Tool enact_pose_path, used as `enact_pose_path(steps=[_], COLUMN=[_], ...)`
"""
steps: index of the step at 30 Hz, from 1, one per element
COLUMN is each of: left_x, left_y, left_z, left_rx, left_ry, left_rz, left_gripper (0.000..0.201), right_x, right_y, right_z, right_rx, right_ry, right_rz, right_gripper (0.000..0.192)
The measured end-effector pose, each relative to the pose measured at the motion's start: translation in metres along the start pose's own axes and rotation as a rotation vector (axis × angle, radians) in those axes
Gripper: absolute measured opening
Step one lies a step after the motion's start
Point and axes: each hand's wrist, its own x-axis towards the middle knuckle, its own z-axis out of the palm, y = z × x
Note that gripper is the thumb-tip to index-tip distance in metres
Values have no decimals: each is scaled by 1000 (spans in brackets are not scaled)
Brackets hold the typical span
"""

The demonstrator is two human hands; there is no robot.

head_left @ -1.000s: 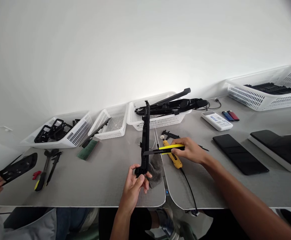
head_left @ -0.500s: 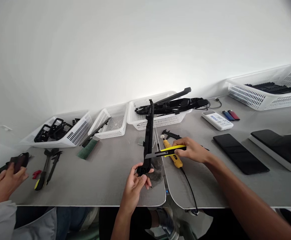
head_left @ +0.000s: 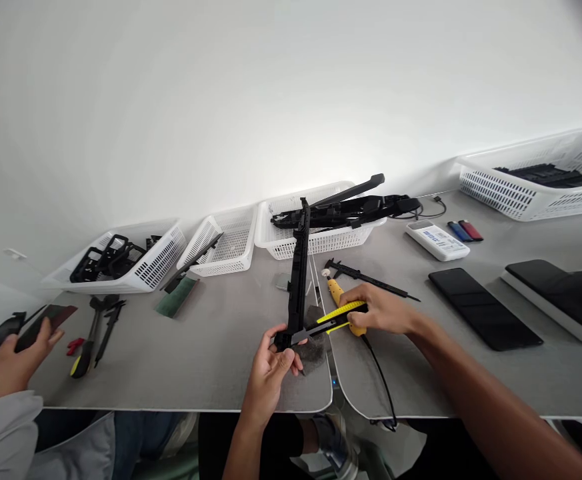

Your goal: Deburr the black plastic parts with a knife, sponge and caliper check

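A long black plastic part (head_left: pixel 298 273) stands tilted away from me, its lower end gripped by my left hand (head_left: pixel 265 373). My right hand (head_left: pixel 381 308) is closed around a yellow and black utility knife (head_left: pixel 339 317). The knife's blade lies against the lower end of the plastic part, close to my left fingers. Beneath the right hand, partly covered, a yellow rotary tool (head_left: pixel 335 291) rests on the table with its cord hanging over the front edge. Black calipers (head_left: pixel 371 277) lie just beyond it.
White baskets of black parts line the wall, one behind the plastic part (head_left: pixel 281 250). A phone (head_left: pixel 485 308), a white power bank (head_left: pixel 437 241) and two lighters (head_left: pixel 465 231) lie right. At left, a co-worker's hand (head_left: pixel 21 363) holds a dark flat sheet near a screwdriver (head_left: pixel 83 357).
My right hand has brought the knife down and toward me, from partway up the plastic part to its lower end. My left hand stays put. The co-worker's hands have shifted.
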Motion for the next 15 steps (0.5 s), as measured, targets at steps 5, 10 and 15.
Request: enact_pose_path(steps=[5, 10, 15], left_x=[0, 0, -1], left_y=[0, 0, 0], left_z=[1, 1, 1], left_rx=[5, 38, 49], left_ry=[-7, -2, 6], left_rz=[-1, -8, -16], left_gripper=[65, 67, 67], right_x=[2, 4, 2], right_y=[-2, -6, -1], right_z=[6, 12, 0], right_rx=[12, -24, -38], right_ry=[101, 29, 190], right_rz=[1, 1, -16], right_gripper=[14, 13, 16])
